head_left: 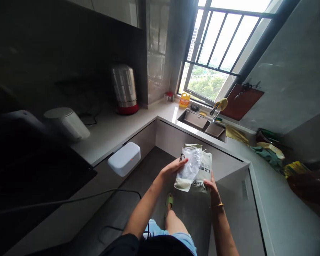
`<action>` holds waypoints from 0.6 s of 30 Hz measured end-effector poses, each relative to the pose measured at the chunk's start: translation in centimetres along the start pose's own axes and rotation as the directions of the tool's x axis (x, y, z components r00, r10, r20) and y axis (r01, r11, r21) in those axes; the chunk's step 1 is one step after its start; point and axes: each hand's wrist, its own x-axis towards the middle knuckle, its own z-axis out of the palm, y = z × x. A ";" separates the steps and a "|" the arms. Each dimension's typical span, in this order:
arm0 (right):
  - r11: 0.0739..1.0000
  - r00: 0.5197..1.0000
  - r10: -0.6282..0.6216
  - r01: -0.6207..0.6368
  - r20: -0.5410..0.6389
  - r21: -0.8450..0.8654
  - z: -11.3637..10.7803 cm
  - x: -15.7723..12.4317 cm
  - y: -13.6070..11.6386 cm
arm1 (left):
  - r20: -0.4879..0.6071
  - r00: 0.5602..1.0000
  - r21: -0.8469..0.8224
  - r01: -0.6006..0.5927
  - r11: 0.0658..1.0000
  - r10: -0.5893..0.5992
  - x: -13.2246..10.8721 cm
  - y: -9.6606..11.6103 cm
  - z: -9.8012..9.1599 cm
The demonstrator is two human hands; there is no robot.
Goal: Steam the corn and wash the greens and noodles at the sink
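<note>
My left hand [175,166] grips the left side of a pale plastic packet [191,165] with a shiny whitish panel, its thumb lying across the front. On the right, my right hand [212,185] is closed around the edge of a pale packet part with black printed characters [204,171]. The two parts overlap, and I cannot tell whether they are one packet or two. Both hands hold them in the air, in front of the cabinets and below the sink [193,119]. What is inside is hidden.
A white bin [124,159] hangs at the left counter's edge. On that counter stand a white cylinder [67,123] and a steel appliance with a red base [124,89]. An orange bottle [185,100] is beside the sink. Cloths [268,155] lie on the right counter [276,199].
</note>
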 end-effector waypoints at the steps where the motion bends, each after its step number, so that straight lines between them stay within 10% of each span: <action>1: 1.000 1.000 0.001 -0.001 0.026 -0.010 -0.3 2.9 -0.1 | -0.004 1.000 -0.079 -0.021 0.997 0.021 2.3 -0.2 -0.3; 9: 0.989 0.988 0.124 -0.116 0.090 -0.093 -1.1 24.6 -0.6 | -0.278 0.959 -0.174 0.008 0.985 -0.057 19.4 3.1 -7.1; 18: 0.974 0.974 0.218 -0.221 -0.055 -0.055 -1.5 42.4 3.6 | -0.287 0.957 0.316 0.143 0.938 -0.049 36.4 6.6 -15.7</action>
